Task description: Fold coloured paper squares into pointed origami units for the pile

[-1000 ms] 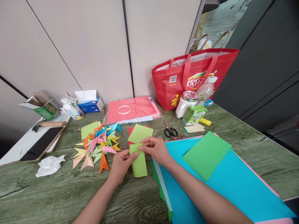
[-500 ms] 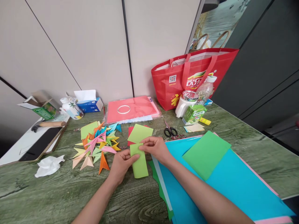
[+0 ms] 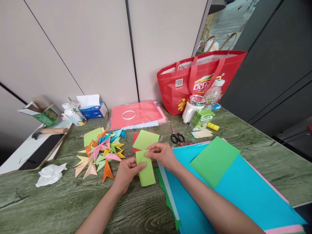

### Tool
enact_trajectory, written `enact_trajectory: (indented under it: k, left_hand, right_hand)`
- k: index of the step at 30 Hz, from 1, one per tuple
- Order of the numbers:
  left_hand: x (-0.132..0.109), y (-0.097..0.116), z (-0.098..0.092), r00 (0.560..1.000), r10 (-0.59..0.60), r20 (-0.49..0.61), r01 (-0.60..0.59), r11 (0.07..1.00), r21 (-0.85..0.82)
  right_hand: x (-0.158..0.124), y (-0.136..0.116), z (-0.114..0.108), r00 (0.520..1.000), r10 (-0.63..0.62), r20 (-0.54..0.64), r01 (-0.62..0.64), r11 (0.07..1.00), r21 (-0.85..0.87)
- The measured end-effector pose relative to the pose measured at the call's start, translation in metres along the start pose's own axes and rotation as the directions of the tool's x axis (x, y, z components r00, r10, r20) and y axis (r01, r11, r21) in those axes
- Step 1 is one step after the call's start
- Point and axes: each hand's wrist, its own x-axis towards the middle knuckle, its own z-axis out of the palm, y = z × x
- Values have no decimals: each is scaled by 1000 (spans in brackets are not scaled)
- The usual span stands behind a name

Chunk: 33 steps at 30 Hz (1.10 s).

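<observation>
A light green folded paper [image 3: 147,174], now a narrow upright rectangle, is held between both hands over the table. My left hand [image 3: 126,174] pinches its left edge, thumb on the front. At the top right corner, my right hand [image 3: 164,156] pinches it between thumb and fingers. Just behind lies a flat light green square [image 3: 146,140] on top of a red sheet [image 3: 135,139]. To the left is a pile of colourful folded paper pieces [image 3: 102,149], with one orange piece [image 3: 107,171] at its near side.
Large blue sheets [image 3: 234,195] bearing a green square [image 3: 215,161] lie under my right forearm. Scissors [image 3: 177,136], a white mug [image 3: 192,110], a green box [image 3: 202,119] and a red bag [image 3: 170,87] stand behind. A crumpled tissue [image 3: 50,174] and phone [image 3: 41,151] are left.
Almost nothing differs. The folded paper's lower end has swung slightly to the right, while both hands keep their pinch. The whole view has shifted very slightly.
</observation>
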Motion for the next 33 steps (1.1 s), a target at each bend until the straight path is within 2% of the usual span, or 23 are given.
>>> enact_trajectory:
  k: [7,11,16,23,28,33]
  left_hand:
    - [0,-1,0,1000,-3,-3,2,999,-36]
    - [3,-2,-3,999,-3,-40,-2,994,-109]
    - [5,-2,-7,996,30,-85,-43,987,-154]
    - [6,-5,-6,995,36,-97,-44,995,-90]
    - [3,1,-2,999,5,-46,-5,1000,-4]
    - [3,0,-4,999,-45,-21,45,999,-7]
  right_hand:
    - [1,0,0,1000,-10,7,11,998,-61]
    - [-1,0,0,994,56,90,-53,998,-33]
    - [-3,3,-3,964,169,205,-161,985,-53]
    - [-3,2,-1,973,195,121,-184,978,-96]
    - [-1,1,-1,981,190,37,-187,980,-65]
    - [-1,0,-3,975,219,22,-217,974,-71]
